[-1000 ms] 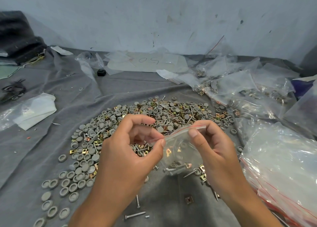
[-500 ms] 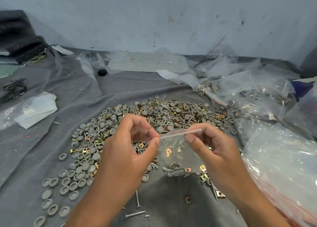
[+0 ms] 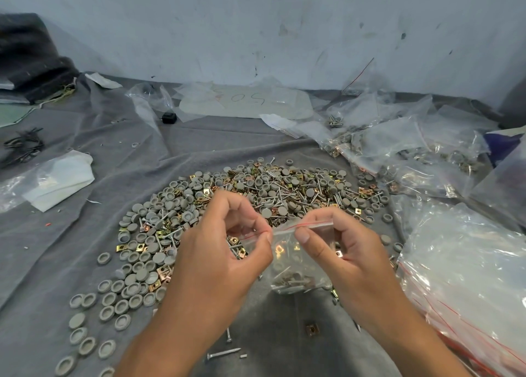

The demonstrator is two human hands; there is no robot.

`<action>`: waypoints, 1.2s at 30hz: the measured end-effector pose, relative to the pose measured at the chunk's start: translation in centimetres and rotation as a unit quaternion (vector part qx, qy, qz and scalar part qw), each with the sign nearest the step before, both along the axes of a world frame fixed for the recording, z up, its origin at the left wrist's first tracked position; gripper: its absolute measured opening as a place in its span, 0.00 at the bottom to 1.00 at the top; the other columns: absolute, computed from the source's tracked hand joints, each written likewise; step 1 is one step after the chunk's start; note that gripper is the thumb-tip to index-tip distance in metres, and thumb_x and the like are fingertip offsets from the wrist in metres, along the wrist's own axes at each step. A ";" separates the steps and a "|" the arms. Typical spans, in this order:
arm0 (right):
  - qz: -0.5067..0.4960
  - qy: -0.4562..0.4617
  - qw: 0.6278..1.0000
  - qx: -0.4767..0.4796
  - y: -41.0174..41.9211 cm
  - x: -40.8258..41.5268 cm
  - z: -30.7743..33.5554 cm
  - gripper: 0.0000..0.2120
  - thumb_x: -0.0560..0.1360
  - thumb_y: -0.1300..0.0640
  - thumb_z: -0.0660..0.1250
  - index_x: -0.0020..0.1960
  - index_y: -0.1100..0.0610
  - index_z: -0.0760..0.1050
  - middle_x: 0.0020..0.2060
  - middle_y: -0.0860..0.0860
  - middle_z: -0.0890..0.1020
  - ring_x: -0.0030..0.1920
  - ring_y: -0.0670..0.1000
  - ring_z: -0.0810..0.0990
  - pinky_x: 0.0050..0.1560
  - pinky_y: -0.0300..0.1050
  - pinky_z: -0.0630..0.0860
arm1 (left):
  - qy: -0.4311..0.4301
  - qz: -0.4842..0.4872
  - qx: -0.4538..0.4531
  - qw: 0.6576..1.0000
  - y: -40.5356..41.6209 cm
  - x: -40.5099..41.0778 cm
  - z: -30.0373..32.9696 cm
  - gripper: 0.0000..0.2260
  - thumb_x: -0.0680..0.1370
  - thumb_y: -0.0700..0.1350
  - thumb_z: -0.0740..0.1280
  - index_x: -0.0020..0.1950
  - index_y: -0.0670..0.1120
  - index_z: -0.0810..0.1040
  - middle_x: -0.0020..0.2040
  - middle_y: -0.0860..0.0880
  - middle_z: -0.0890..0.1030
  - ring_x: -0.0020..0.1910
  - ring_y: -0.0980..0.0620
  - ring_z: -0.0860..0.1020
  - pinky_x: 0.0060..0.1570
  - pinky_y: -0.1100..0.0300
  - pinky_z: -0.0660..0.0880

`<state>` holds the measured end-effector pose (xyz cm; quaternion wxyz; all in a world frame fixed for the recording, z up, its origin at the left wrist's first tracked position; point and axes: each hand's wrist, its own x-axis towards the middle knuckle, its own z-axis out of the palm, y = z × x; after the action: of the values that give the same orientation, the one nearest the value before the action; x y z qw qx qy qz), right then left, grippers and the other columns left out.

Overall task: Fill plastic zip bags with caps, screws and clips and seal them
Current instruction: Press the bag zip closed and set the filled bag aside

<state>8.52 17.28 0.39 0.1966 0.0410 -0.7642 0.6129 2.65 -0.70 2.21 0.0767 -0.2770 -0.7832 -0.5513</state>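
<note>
A scuffed pale wall (image 3: 256, 29) stands behind a worktop draped in a wrinkled grey cloth (image 3: 85, 234), seen from the head camera looking forward and down. At the centre of the cloth lies a wide pile of grey caps, screws and brass clips (image 3: 256, 188), spreading from about 12 o'clock round to 8 o'clock of the hands, with loose caps (image 3: 85, 331) trailing off toward 7 o'clock and a lone screw (image 3: 223, 354) at 6 o'clock. Both forearms reach in from the bottom edge and meet over the near side of the pile. Between them hangs a small clear zip bag (image 3: 296, 260) with a red line along its top strip; screws and caps sit in its bottom. The left hand (image 3: 225, 257) is raised, wrist bent, its grip clenched on the bag's left top corner between thumb and curled forefinger. The right hand (image 3: 347, 251) mirrors it, thumb on the near face of the strip and fingers curled behind, pinching the bag's top right part. The thumbs lie just beside each other on the strip. At 3 o'clock a heap of empty clear bags (image 3: 469, 277) lies on the cloth, and at 1 o'clock filled bags (image 3: 412, 154) are heaped. A folded white sheet in plastic (image 3: 57, 180) rests at 10 o'clock.
</note>
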 end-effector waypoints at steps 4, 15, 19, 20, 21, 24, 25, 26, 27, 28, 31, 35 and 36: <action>-0.015 -0.003 1.000 -0.003 -0.1 -0.1 0.2 0.04 0.75 0.53 0.73 0.49 0.47 0.83 0.44 0.46 0.85 0.41 0.42 0.83 0.38 0.30 0.77 | -0.010 -0.007 0.002 1.000 0.0 0.2 0.2 0.14 0.74 0.48 0.74 0.50 0.60 0.70 0.47 0.58 0.84 0.50 0.56 0.82 0.49 0.68 0.75; -0.015 0.001 0.999 0.045 -0.1 0.0 0.4 0.04 0.75 0.47 0.73 0.48 0.46 0.84 0.43 0.44 0.86 0.42 0.44 0.83 0.41 0.28 0.73 | -0.016 -0.005 -0.015 1.000 0.3 0.7 0.8 0.16 0.74 0.48 0.76 0.49 0.58 0.69 0.44 0.60 0.85 0.47 0.60 0.83 0.48 0.71 0.74; -0.016 0.000 1.000 0.019 0.6 -0.1 0.4 0.04 0.75 0.48 0.73 0.50 0.45 0.84 0.44 0.46 0.86 0.42 0.45 0.83 0.42 0.32 0.76 | -0.046 0.006 -0.005 0.999 0.1 0.3 0.8 0.17 0.71 0.51 0.76 0.50 0.62 0.71 0.45 0.61 0.85 0.47 0.60 0.83 0.47 0.61 0.78; -0.025 -0.002 0.999 0.019 0.9 -0.1 0.4 0.04 0.75 0.49 0.73 0.50 0.45 0.84 0.44 0.46 0.85 0.41 0.45 0.82 0.41 0.34 0.76 | -0.052 0.009 0.001 0.999 -0.1 0.2 0.6 0.16 0.71 0.51 0.77 0.50 0.62 0.71 0.46 0.60 0.85 0.48 0.59 0.84 0.48 0.58 0.79; -0.035 -0.007 0.999 0.023 1.2 -0.1 0.4 0.04 0.75 0.49 0.73 0.50 0.45 0.83 0.43 0.46 0.85 0.41 0.46 0.82 0.41 0.36 0.77 | -0.055 0.012 0.002 0.998 -0.3 0.0 0.5 0.16 0.71 0.49 0.77 0.51 0.62 0.72 0.46 0.60 0.85 0.48 0.59 0.83 0.49 0.57 0.79; -0.046 -0.015 0.998 0.030 1.5 -0.1 0.1 0.04 0.76 0.48 0.72 0.49 0.45 0.83 0.43 0.47 0.84 0.41 0.49 0.81 0.40 0.41 0.78 | -0.052 0.017 -0.015 0.998 -0.6 -0.3 0.3 0.16 0.72 0.47 0.76 0.52 0.59 0.73 0.45 0.60 0.85 0.46 0.60 0.83 0.48 0.60 0.78; -0.047 -0.014 0.998 0.039 1.5 -0.1 0.1 0.03 0.76 0.48 0.71 0.49 0.45 0.82 0.42 0.46 0.84 0.41 0.48 0.80 0.40 0.40 0.78 | -0.048 0.016 -0.021 0.998 -0.6 -0.3 0.3 0.16 0.72 0.47 0.76 0.52 0.58 0.72 0.45 0.61 0.84 0.46 0.60 0.82 0.47 0.62 0.78; -0.048 -0.012 0.998 0.047 1.5 -0.1 0.0 0.03 0.77 0.47 0.71 0.49 0.45 0.82 0.42 0.46 0.83 0.40 0.47 0.80 0.39 0.39 0.77 | -0.043 0.013 -0.024 0.999 -0.5 -0.3 0.3 0.15 0.72 0.46 0.76 0.51 0.57 0.72 0.45 0.61 0.84 0.46 0.60 0.82 0.46 0.64 0.78; -0.048 -0.012 0.997 0.051 1.4 -0.1 0.0 0.03 0.78 0.48 0.70 0.49 0.45 0.82 0.42 0.46 0.83 0.40 0.46 0.79 0.39 0.38 0.76 | -0.039 0.010 -0.023 0.999 -0.5 -0.2 0.4 0.14 0.73 0.46 0.75 0.50 0.57 0.72 0.45 0.60 0.84 0.46 0.59 0.82 0.46 0.65 0.77; -0.047 -0.012 0.998 0.050 1.4 -0.2 -0.1 0.02 0.78 0.48 0.70 0.49 0.45 0.81 0.41 0.46 0.83 0.40 0.46 0.79 0.39 0.38 0.76 | -0.037 0.008 -0.019 0.999 -0.4 -0.2 0.4 0.14 0.73 0.46 0.75 0.48 0.56 0.71 0.44 0.59 0.84 0.46 0.58 0.83 0.47 0.66 0.77; -0.036 -0.020 0.999 0.036 1.5 -0.2 -0.2 0.03 0.79 0.48 0.69 0.51 0.45 0.81 0.42 0.47 0.83 0.41 0.49 0.80 0.40 0.40 0.76 | -0.034 0.021 -0.017 0.999 -0.4 -0.2 0.7 0.17 0.71 0.46 0.77 0.41 0.58 0.67 0.42 0.59 0.85 0.42 0.58 0.83 0.42 0.67 0.76; -0.017 -0.043 0.999 0.016 1.7 -0.2 -0.1 0.08 0.77 0.43 0.68 0.52 0.45 0.81 0.43 0.48 0.83 0.43 0.53 0.80 0.42 0.45 0.77 | -0.033 0.039 -0.007 0.999 -0.8 -0.4 0.7 0.19 0.68 0.48 0.78 0.38 0.60 0.66 0.40 0.59 0.86 0.40 0.58 0.84 0.38 0.68 0.77; -0.019 -0.043 0.999 0.014 1.8 -0.2 -0.1 0.08 0.77 0.43 0.69 0.52 0.45 0.81 0.43 0.48 0.83 0.43 0.51 0.80 0.42 0.43 0.77 | -0.020 0.046 -0.014 0.999 -0.8 -0.4 0.7 0.19 0.69 0.48 0.78 0.38 0.60 0.66 0.40 0.60 0.86 0.41 0.58 0.84 0.38 0.66 0.77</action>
<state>8.36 19.08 0.29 0.1743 0.0026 -0.7810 0.5997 2.21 -1.51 2.89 0.0829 -0.2305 -0.8040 -0.5418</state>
